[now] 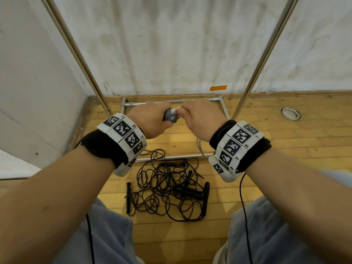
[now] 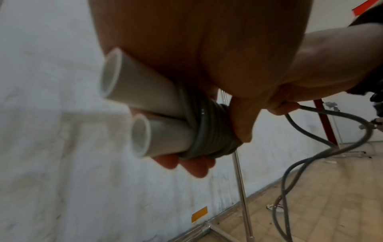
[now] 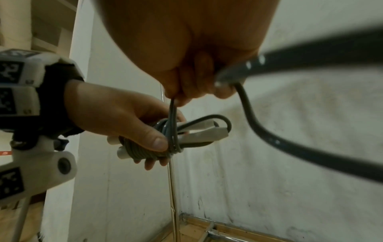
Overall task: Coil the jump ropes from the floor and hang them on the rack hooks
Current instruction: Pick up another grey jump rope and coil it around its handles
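My left hand (image 1: 152,121) grips two white handles (image 2: 145,114) of a grey jump rope (image 2: 209,131), whose cord is wound tightly around them in several turns. In the right wrist view the left hand (image 3: 124,121) shows with its thumb pressed on the grey coil (image 3: 145,149). My right hand (image 1: 202,121) pinches the loose grey cord (image 3: 173,114) just above the coil; the free end (image 2: 311,147) loops down toward the floor. A tangle of black jump ropes (image 1: 167,187) with black handles lies on the wooden floor below my arms.
The metal rack (image 1: 171,101) stands against the white wall, its two uprights (image 1: 266,54) rising on either side and its base frame on the floor. A round floor fitting (image 1: 290,113) sits at the right. My knees frame the rope pile.
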Demonstrator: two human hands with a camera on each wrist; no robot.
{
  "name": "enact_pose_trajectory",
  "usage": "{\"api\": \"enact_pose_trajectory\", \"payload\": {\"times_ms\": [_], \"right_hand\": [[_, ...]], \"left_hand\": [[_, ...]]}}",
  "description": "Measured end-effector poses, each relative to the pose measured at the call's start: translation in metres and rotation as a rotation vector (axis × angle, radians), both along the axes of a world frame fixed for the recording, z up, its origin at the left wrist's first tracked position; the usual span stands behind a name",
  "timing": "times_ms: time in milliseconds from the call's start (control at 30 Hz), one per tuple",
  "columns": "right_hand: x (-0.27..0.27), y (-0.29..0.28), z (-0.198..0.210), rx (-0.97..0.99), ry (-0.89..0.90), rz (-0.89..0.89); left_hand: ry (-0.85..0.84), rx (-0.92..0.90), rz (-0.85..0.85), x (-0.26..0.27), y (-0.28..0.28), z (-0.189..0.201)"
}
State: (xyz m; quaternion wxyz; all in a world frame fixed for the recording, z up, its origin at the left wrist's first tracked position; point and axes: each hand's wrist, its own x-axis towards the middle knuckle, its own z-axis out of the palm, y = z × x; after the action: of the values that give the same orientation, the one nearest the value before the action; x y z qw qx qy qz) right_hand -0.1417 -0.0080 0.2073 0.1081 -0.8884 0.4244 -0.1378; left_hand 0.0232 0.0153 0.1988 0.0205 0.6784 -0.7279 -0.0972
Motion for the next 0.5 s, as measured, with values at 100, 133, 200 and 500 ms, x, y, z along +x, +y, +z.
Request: {"api": "enact_pose_trajectory", "payload": {"times_ms": [100,133,200,500], "right_hand": [[-0.005,-0.004,0.0,-0.034,-0.053,-0.019],[-0.007,-0.005,0.001,-0.036,-0.079,-0.028],[-0.01,-0.008,0.003,-0.027,-0.136,-0.037],[-0.013,-0.012,0.01,0.069,-0.314,-0.104]], "left_hand": [[0.044,-0.011,-0.082,-0.006,0.004,0.003],[0.071,-0.021,-0.107,-0.007,0.005,0.004],[0.13,-0.055,-0.142,-0.011,0.008,0.005],[0.227,-0.217,-0.101,-0.018,0.015,0.007]]}}
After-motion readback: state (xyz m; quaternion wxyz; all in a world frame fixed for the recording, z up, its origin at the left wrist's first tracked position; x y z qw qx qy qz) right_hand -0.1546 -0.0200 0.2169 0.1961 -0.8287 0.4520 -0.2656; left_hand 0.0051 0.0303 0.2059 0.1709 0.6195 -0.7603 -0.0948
